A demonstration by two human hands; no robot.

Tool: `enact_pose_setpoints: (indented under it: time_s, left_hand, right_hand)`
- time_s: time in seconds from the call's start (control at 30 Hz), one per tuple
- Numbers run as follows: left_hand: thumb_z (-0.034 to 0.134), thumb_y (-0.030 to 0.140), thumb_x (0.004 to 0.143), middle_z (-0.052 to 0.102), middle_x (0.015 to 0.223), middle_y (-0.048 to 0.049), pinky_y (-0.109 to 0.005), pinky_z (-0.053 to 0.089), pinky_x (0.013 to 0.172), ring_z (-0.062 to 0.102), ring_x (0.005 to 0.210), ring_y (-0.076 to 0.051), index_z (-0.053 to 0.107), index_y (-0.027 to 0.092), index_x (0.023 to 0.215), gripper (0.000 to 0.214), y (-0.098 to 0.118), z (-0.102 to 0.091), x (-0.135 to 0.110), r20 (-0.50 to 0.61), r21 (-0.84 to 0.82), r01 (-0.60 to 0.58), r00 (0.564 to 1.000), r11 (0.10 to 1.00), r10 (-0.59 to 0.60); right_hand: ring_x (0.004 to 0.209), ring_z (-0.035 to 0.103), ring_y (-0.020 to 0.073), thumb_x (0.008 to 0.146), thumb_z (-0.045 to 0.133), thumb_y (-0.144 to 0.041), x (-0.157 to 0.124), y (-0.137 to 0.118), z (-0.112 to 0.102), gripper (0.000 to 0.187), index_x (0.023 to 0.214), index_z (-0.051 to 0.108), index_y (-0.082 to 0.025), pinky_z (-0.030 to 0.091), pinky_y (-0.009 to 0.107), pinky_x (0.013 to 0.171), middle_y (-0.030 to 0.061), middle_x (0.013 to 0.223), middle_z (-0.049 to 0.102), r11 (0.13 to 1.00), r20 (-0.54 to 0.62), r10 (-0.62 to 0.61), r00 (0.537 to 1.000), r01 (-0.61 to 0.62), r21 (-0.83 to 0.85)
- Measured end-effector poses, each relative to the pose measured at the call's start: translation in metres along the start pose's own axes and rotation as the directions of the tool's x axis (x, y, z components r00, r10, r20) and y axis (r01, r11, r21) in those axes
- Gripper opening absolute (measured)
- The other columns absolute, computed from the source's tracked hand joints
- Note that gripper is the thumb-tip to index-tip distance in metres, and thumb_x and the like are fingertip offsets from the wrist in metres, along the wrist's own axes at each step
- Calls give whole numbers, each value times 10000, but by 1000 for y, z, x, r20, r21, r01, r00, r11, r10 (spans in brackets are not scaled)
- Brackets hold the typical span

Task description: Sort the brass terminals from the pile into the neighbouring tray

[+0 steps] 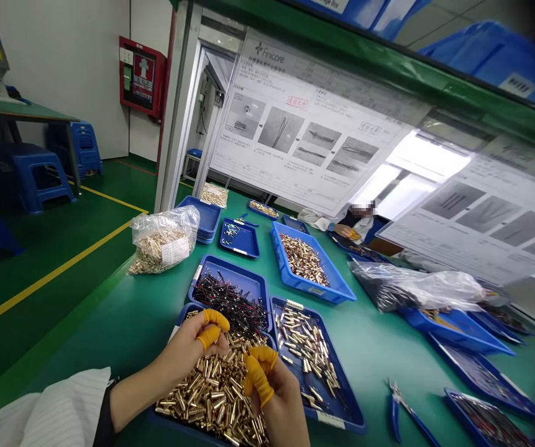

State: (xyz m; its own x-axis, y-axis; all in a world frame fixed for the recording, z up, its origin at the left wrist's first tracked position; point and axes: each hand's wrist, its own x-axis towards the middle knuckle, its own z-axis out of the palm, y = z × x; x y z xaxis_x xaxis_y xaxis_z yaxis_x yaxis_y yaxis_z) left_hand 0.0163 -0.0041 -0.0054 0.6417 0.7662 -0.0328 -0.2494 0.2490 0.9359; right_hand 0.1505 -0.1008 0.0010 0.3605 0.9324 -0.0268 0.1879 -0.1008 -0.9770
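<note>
Yellow finger cots cover the thumb and a fingertip of each hand. My left hand is pinched closed above a blue tray heaped with brass-coloured metal tubes. My right hand, also pinched, hovers over the right part of that heap, a short gap from the left. Whatever lies between the fingertips is too small to make out. Just behind, a tray holds black parts with red and black wires. To the right, another blue tray contains scattered brass-coloured tubes with dark ends.
Blue-handled pliers lie on the green table. Farther back are a deep blue bin of copper-coloured tubes, a plastic bag of metal parts and several trays. Instruction sheets hang above. Another person's hand shows across the table.
</note>
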Motion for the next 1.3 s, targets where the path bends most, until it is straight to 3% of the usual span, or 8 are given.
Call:
enact_pose_setpoints:
  time_s: [0.13,0.27,0.43,0.67,0.83,1.0,1.1,1.3]
  left_hand:
    - [615,424,711,528,503,43,-244,434,497,515,441,-114,530,167,646,278,2,4,-1,-28,55,115,993,992,-113]
    - [619,453,695,414,355,96,-196,332,409,362,308,-66,490,176,570,330,2,6,-1,-70,132,77,995,988,-69]
    - [591,462,720,439,354,83,-204,333,416,378,323,-76,481,174,571,343,3,7,-2,-21,130,51,999,990,-49]
    - [581,379,742,420,380,99,-197,315,411,362,337,-79,505,177,659,231,-2,6,-4,-18,177,64,998,982,-62]
    - [580,160,674,585,636,20,-225,405,566,545,617,-144,590,162,663,15,-2,9,-9,21,323,-22,1000,946,15]
    - [552,136,654,576,624,24,-212,388,479,510,537,-126,589,159,669,46,-4,10,-10,77,314,57,993,948,-86]
    - [551,149,665,593,650,22,-233,427,522,548,572,-140,579,164,714,58,-7,8,-7,53,241,66,995,968,-81]
    - [565,163,695,626,722,12,-289,462,669,599,685,-171,572,179,784,91,-7,5,-4,-19,200,31,999,979,-27]
  right_hand:
    - [438,387,88,778,561,-427,-1,1,2,270,815,614,-165,310,195,404,-39,537,485,998,-6,-44,999,44,-34]
    - [495,439,111,758,586,-370,-3,3,4,249,860,661,-156,359,211,455,-6,590,546,989,-68,-114,991,107,-100]
    - [531,506,146,774,568,-345,-4,0,6,236,836,692,-154,402,228,483,32,620,624,953,-16,-211,977,202,-228]
    - [486,482,142,776,571,-342,-6,-2,12,216,737,697,-172,372,218,438,5,519,564,922,-56,-266,962,237,-307]
    - [500,546,142,713,647,-353,-7,8,13,175,705,603,-184,409,202,454,5,569,602,942,-124,-257,958,220,-252]
    - [548,602,165,732,653,-315,-4,9,7,161,680,571,-187,451,208,482,29,616,641,919,23,-237,971,232,-319]
    - [627,637,195,714,679,-312,0,7,2,173,794,603,-179,502,240,544,57,711,673,922,59,-218,974,226,-315]
    - [612,653,202,761,621,-292,2,13,0,115,806,638,-187,525,283,585,61,696,692,898,-89,-356,930,314,-307]
